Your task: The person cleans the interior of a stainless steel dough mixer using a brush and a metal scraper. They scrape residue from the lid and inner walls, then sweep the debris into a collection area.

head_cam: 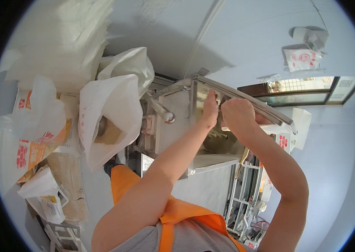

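Observation:
In front of me is a metal machine with an open, flour-dusted tub (218,143), which looks like a dough mixer. Its metal-framed lid (243,99) slants above the opening. My left hand (210,108) reaches into the opening, upright with its thumb side up; part of its fingers is hidden. Close beside it, my right hand (239,116) is curled just under the lid's edge, knuckles towards me. What lies inside its fingers is out of sight. Some pale material (220,134) is visible low in the tub, below my hands.
Left of the machine, an open white sack (111,110) contains brownish powder and a round metal vessel (102,126). A thick rod (161,110) juts out beside it. A wooden-handled brush (242,162) hangs at the tub's right side. Printed bags (35,148) and a shelf rack (243,198) flank me.

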Demonstrator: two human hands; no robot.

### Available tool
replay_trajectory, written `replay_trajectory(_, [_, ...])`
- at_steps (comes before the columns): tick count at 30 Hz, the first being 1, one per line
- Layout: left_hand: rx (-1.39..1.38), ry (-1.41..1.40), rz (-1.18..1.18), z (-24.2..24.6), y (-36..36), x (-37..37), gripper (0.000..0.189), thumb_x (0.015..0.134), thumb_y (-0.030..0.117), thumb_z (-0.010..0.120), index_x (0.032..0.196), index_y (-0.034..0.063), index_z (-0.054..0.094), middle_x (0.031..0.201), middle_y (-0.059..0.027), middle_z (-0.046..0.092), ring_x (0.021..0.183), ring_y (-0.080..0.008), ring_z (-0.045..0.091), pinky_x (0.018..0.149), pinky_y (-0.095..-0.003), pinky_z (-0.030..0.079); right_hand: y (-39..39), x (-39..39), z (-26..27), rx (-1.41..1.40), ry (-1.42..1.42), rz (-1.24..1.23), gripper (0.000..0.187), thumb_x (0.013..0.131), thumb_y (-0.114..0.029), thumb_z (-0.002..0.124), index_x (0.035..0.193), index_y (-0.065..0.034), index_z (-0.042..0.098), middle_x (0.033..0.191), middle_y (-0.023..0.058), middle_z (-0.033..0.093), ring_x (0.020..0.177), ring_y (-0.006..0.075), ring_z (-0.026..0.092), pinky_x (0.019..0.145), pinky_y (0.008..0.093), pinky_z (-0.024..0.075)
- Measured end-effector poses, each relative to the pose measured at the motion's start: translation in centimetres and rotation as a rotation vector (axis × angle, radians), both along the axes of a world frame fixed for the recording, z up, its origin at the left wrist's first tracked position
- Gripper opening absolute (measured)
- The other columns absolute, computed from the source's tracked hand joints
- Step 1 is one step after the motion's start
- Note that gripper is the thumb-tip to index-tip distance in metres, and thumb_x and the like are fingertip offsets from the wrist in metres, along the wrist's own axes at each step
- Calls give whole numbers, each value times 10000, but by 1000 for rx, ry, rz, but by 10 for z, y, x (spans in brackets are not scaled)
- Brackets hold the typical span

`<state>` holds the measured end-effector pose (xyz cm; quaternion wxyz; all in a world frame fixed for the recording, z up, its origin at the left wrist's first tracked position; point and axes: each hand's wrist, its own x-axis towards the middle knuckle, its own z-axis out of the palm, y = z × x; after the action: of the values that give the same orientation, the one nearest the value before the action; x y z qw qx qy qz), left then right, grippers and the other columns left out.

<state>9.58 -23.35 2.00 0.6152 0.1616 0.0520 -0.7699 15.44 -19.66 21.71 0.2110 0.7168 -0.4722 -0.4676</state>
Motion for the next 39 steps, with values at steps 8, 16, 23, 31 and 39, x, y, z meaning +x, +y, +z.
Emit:
replay_trajectory(8, [4,-113,40,-8,-18,-1,681,1167,521,388,1412,-81,590,1427,-161,620,1288,-260,547,1133,-383,381,-18,-5,-17,2,12,150,117,881,-189,721,888,-130,822,911,66,787,876,218,791,710,371,625])
replay_trajectory(16, [-167,-818,14,-37,-4,11,556,1144,384,422,1398,-66,626,1551,-222,561,1428,-408,513,1221,-478,355,74,-21,-6,168,-119,213,161,919,-165,686,1024,-53,737,898,91,739,815,249,778,684,388,621])
replay_trajectory(23, [-1147,-2222,-73,-58,68,-10,423,998,299,581,1256,14,758,1412,-262,639,1453,-390,492,1289,-594,233,181,-185,-105,-107,-503,-362,192,1041,-218,597,1160,-112,703,905,160,747,824,370,764,715,492,615])
replay_trajectory(31, [-1176,-2002,-833,-8,83,13,292,990,299,672,1185,113,787,1255,-148,754,1267,-320,675,1266,-574,293,265,-274,-145,-206,-792,-626,268,1071,-271,555,1310,-181,638,968,202,780,868,446,753,770,572,593])
replay_trajectory(39, [-1420,-1683,614,156,133,86,258,867,241,844,1070,113,747,1234,-119,688,1219,-332,645,1247,-646,284,280,-162,-126,-165,-2285,-1214,455,1108,-236,583,1517,-41,534,834,25,640,632,113,555,588,283,468])
